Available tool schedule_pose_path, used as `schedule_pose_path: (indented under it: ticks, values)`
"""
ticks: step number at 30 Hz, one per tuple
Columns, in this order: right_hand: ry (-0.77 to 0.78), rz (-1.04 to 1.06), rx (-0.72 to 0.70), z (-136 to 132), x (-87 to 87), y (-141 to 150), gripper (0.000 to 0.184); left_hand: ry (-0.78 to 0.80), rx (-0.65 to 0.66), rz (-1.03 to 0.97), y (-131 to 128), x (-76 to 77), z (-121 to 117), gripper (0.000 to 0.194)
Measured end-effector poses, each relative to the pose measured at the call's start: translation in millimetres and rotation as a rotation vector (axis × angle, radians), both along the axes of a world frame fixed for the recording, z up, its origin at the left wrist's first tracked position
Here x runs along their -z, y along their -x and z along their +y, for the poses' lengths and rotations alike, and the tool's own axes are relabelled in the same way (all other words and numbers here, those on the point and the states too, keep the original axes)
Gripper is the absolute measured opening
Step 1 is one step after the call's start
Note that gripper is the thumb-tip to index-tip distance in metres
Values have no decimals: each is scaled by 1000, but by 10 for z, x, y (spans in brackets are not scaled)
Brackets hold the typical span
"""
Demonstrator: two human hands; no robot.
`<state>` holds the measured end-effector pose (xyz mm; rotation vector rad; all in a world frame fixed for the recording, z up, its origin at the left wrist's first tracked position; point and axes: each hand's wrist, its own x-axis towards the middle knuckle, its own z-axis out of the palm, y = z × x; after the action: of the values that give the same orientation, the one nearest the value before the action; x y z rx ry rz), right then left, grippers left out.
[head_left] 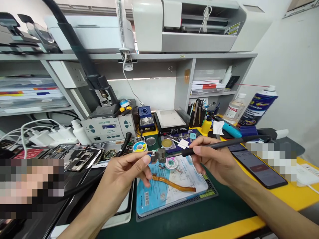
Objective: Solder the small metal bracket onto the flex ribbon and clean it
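Note:
My left hand (124, 176) pinches a small metal clamp (157, 155) between thumb and fingers, with a blue bit at its near end. My right hand (211, 161) grips a black soldering iron (219, 144), and its tip end points left at the clamp, close to it. The exact gap is hard to judge. Below both hands, an orange flex cable (173, 183) lies on a blue printed repair mat (171, 189). A spool of solder wick (171, 163) sits on the mat just right of the clamp.
A second solder spool, a soldering station, a blue temperature unit and a preheater plate stand behind the mat. A dismantled phone lies at left, a phone at right. Spray can, bottles and shelves with a large machine rise behind. A pixelated patch hides the lower left.

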<state>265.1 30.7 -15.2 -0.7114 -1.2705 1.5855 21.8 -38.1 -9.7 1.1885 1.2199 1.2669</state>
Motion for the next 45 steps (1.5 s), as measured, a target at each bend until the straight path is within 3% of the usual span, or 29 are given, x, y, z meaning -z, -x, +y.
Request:
schedule_pose_path:
  ticks: [8, 13, 28, 45]
  values:
    - [16, -17, -15, 9, 13, 4, 17, -31, -7, 10, 19, 24, 0, 21]
    - [24, -24, -41, 6, -11, 10, 18, 2, 72, -18, 75, 31, 21, 23]
    - [126, 50, -92, 22, -14, 0, 13, 128, 89, -221, 48, 5, 34, 25]
    - [200, 128, -98, 28, -16, -6, 16, 89, 50, -155, -11, -87, -16, 27]
